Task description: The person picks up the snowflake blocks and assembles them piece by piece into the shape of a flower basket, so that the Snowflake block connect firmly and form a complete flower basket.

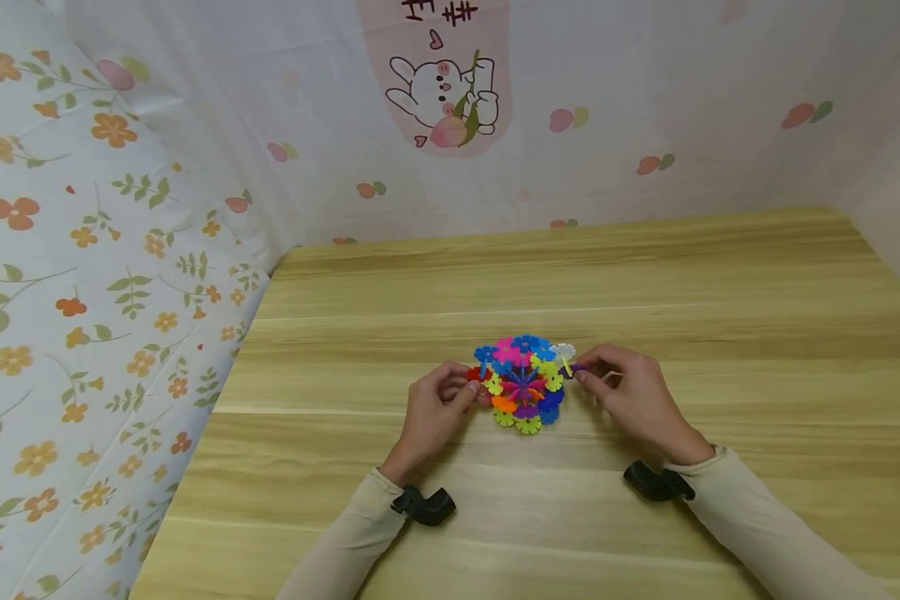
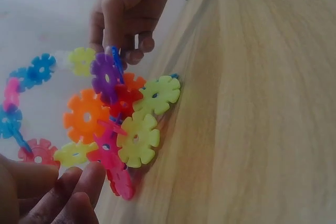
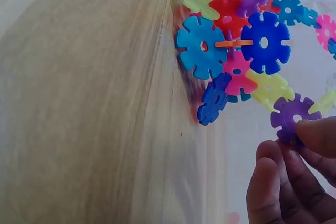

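Observation:
A colorful assembly of interlocking plastic snowflake discs [image 1: 525, 388] stands on the table between both hands. Blue, pink, orange, yellow-green and purple discs slot into one another, with an open loop of discs along the upper side. At its left edge, my left hand [image 1: 437, 407] pinches a red disc [image 2: 39, 152] between thumb and fingers. On the opposite edge, my right hand [image 1: 633, 398] pinches a purple disc [image 3: 295, 117], with its thumb over the disc's face. A pale white disc [image 1: 562, 352] sits just above that purple one. Part of the red disc is hidden behind the left fingers.
The wood-grain table [image 1: 330, 467] spreads around the assembly. Behind it hangs a white cloth [image 1: 615, 100] with a rabbit print, and a flowered cloth [image 1: 105, 333] covers the left side. Each wrist carries a black camera mount [image 1: 429, 507].

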A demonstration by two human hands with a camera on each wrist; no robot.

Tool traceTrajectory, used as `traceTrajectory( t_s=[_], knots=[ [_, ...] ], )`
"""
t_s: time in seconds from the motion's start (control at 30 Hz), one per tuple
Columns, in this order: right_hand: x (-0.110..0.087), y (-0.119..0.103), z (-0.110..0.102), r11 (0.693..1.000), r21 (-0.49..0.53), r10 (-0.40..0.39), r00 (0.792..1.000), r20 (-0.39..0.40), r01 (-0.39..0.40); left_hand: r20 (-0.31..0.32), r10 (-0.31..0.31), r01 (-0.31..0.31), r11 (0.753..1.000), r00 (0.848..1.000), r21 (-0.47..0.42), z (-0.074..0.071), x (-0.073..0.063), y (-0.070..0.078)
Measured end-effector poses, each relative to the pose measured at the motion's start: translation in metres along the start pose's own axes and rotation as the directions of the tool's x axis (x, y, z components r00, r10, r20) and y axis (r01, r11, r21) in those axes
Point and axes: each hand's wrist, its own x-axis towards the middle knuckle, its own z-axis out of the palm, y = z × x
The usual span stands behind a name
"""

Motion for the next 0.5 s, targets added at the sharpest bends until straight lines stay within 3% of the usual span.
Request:
traceTrajectory(
  t_s=[0.3, 0.5],
  knots=[
    [0.0003, 0.0027, -0.0013, 1.0, -0.004, -0.004, 0.999, -0.034, 0.004, -0.014, -0.008, 0.009, 1.0, 1.0, 0.024, 0.002, 0.0026, 0.001],
    [0.0009, 0.0046, -0.0019, 1.0, 0.025, 0.016, 1.0, -0.008, -0.016, 0.024, -0.054, 0.054, 0.998, 0.998, 0.026, 0.0023, 0.0028, 0.0029]
  ],
)
